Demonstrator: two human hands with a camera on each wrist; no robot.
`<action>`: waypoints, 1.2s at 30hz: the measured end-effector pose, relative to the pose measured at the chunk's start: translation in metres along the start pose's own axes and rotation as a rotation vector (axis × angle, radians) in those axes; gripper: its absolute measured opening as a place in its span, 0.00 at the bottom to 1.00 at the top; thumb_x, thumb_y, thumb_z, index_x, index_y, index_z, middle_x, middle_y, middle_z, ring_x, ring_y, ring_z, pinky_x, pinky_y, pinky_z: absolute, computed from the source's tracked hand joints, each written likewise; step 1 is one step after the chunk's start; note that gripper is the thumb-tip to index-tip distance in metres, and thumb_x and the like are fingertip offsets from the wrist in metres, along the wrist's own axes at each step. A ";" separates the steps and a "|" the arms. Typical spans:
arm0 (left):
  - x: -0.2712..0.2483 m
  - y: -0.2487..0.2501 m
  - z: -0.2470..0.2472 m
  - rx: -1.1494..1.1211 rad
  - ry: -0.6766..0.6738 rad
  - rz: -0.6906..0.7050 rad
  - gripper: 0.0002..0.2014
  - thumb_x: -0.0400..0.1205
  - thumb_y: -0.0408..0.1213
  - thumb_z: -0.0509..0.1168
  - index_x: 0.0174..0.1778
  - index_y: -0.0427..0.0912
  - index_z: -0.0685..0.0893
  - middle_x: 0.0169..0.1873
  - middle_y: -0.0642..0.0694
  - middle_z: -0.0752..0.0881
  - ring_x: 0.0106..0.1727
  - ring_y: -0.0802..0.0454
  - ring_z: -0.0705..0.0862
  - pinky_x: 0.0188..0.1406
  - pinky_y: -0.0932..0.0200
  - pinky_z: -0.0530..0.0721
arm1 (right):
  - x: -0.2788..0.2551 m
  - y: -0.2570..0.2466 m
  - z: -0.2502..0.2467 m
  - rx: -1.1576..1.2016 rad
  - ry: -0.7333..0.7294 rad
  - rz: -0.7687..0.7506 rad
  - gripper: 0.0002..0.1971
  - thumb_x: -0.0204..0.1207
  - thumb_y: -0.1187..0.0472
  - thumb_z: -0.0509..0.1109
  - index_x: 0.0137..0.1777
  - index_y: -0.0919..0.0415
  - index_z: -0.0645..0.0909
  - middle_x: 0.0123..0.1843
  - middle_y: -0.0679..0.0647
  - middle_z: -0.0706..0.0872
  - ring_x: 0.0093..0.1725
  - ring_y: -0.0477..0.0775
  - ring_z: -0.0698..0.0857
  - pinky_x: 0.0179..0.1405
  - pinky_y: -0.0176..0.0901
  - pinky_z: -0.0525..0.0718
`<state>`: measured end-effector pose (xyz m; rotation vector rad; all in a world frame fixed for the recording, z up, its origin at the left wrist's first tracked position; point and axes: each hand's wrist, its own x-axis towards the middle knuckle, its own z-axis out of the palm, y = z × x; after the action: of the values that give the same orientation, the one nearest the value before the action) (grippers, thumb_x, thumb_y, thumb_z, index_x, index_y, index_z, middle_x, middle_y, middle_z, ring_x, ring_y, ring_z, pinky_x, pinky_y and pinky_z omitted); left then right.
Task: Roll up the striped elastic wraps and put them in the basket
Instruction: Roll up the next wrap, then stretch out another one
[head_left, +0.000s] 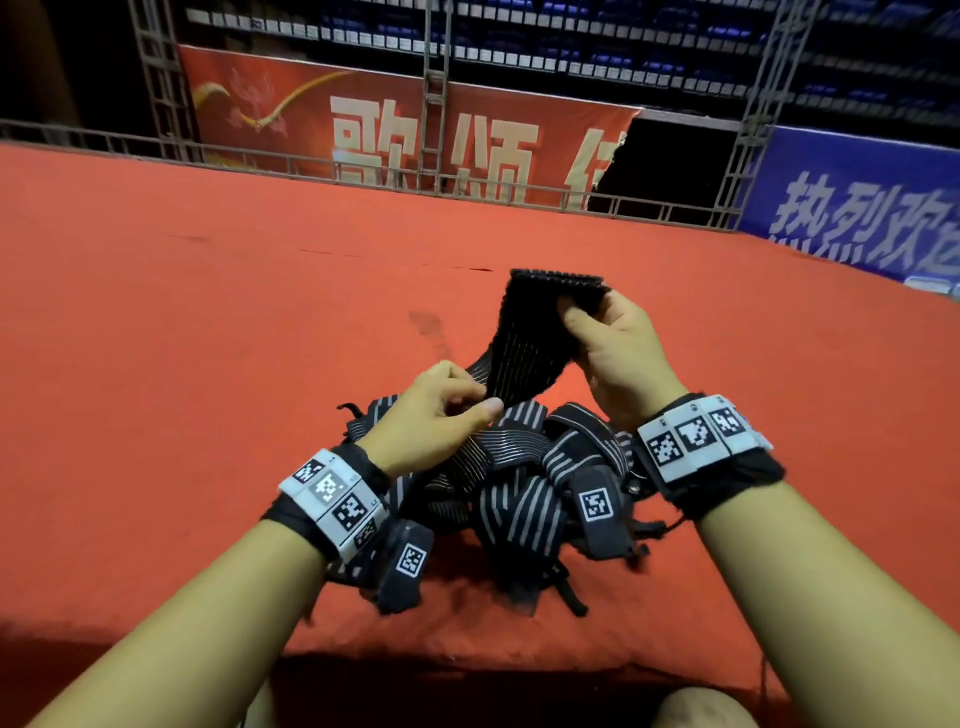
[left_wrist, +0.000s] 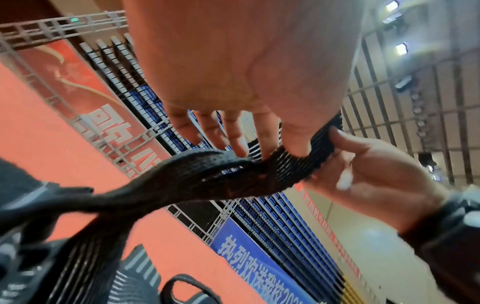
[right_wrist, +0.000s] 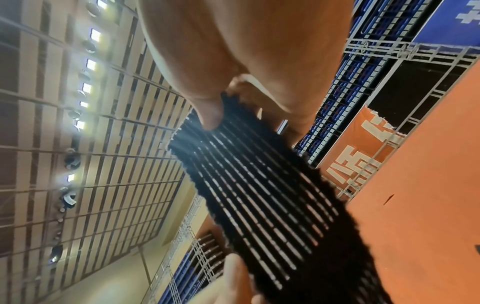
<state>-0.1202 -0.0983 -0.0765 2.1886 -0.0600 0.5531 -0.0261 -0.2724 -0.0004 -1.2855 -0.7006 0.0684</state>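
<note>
A black elastic wrap with thin white stripes (head_left: 524, 343) is stretched up off the red carpet between both hands. My right hand (head_left: 597, 332) pinches its top end, thumb on the front, as the right wrist view shows on the wrap (right_wrist: 249, 185). My left hand (head_left: 457, 405) pinches the same wrap lower down, where it twists (left_wrist: 207, 174). Below the hands lies a tangled heap of several more striped wraps (head_left: 519, 493). No basket is in view.
The red carpeted platform (head_left: 208, 322) spreads widely to the left, right and beyond the heap. A metal truss rail (head_left: 363, 166) runs along its far edge, with red and blue banners behind. A bare knee (head_left: 701, 706) shows at the bottom edge.
</note>
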 end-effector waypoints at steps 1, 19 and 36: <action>0.001 0.003 -0.001 0.033 -0.013 -0.009 0.15 0.87 0.47 0.64 0.37 0.47 0.87 0.50 0.51 0.77 0.57 0.55 0.74 0.58 0.59 0.71 | 0.002 -0.007 0.001 0.010 -0.001 0.000 0.08 0.85 0.71 0.64 0.55 0.59 0.83 0.51 0.53 0.89 0.51 0.49 0.87 0.52 0.42 0.85; 0.040 -0.013 -0.007 0.032 0.110 -0.057 0.13 0.72 0.45 0.79 0.51 0.51 0.92 0.44 0.56 0.94 0.49 0.58 0.91 0.54 0.46 0.89 | 0.004 -0.052 -0.022 0.136 -0.051 0.070 0.11 0.87 0.68 0.61 0.63 0.62 0.82 0.59 0.59 0.90 0.58 0.56 0.89 0.61 0.50 0.86; 0.022 -0.052 0.008 0.314 0.356 -0.183 0.12 0.73 0.29 0.67 0.48 0.45 0.92 0.40 0.45 0.88 0.47 0.40 0.85 0.48 0.49 0.84 | 0.013 -0.051 -0.005 0.108 0.086 0.008 0.10 0.87 0.64 0.64 0.65 0.61 0.81 0.54 0.52 0.90 0.48 0.46 0.90 0.39 0.34 0.85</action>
<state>-0.0859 -0.0680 -0.1101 2.3277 0.4398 0.8842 -0.0304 -0.2868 0.0503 -1.1807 -0.6093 0.0566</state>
